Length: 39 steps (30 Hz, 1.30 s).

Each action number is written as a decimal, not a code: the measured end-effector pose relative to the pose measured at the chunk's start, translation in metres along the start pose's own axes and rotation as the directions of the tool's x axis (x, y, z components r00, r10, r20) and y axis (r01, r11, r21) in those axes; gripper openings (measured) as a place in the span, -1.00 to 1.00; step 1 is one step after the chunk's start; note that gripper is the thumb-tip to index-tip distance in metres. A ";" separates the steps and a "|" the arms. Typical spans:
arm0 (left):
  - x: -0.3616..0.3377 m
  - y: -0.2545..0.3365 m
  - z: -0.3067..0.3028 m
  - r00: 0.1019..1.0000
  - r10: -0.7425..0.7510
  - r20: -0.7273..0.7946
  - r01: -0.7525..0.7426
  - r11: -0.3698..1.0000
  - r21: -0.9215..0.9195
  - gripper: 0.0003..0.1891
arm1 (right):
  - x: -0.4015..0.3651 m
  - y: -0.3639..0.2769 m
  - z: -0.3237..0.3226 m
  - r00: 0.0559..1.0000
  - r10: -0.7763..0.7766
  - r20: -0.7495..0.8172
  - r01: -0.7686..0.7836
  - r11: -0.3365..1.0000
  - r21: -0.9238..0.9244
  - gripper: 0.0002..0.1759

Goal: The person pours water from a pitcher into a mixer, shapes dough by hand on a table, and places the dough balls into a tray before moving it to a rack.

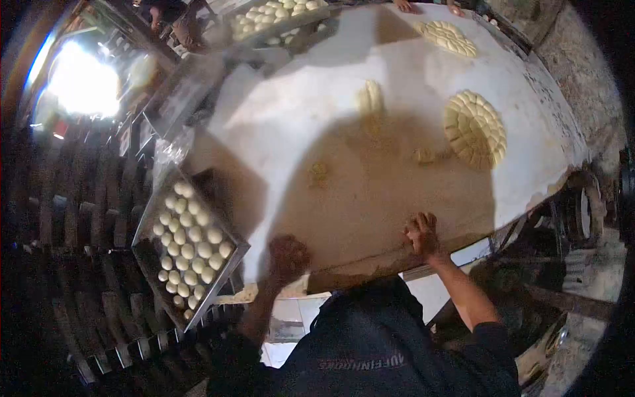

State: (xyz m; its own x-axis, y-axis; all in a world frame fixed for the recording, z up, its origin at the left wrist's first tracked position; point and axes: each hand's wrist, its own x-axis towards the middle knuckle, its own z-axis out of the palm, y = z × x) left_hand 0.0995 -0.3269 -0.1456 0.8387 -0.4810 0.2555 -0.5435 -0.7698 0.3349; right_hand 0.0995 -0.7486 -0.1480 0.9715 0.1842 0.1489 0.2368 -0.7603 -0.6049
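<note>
My left hand (289, 257) rests at the near edge of the table, in shadow, its fingers curled in. Further right, my right hand (421, 233) also lies on the tabletop with bent fingers. Whatever either palm covers is hidden. Beyond the hands, a small piece of dough (319, 173) sits in the shade, with another dough piece (424, 156) to the right. Longer dough strips (372, 99) lie farther back. To the right is a round cluster of dough pieces (474, 129) pressed side by side.
A metal tray of dough balls (237, 250) stands at the table's left. Another tray of dough balls (324, 14) is at the back. A second dough cluster (448, 38) lies near another person's hands (456, 9). Dark racks (86, 231) fill the left side.
</note>
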 end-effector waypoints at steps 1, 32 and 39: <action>0.026 0.008 -0.021 0.993 -0.054 0.110 0.031 0.979 0.201 -0.77 | 0.013 0.011 -0.003 0.994 -0.107 -0.036 0.097 0.972 -0.215 -0.43; 0.102 -0.021 0.029 0.656 -0.750 0.081 0.636 0.492 -0.595 -0.68 | 0.166 -0.014 0.056 0.934 -0.126 -0.334 0.063 0.979 -0.193 -0.77; 0.002 0.050 0.031 0.958 -0.280 0.068 0.288 0.937 -0.198 -0.51 | 0.093 -0.039 0.022 0.996 -0.018 0.092 0.018 1.000 0.006 -0.77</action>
State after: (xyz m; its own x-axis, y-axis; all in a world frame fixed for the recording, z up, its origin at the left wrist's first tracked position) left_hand 0.0747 -0.3790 -0.1562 0.9576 -0.2740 0.0896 -0.2752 -0.7766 0.5667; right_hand 0.1805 -0.6875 -0.1279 0.9631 0.2548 0.0870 0.2541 -0.7530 -0.6070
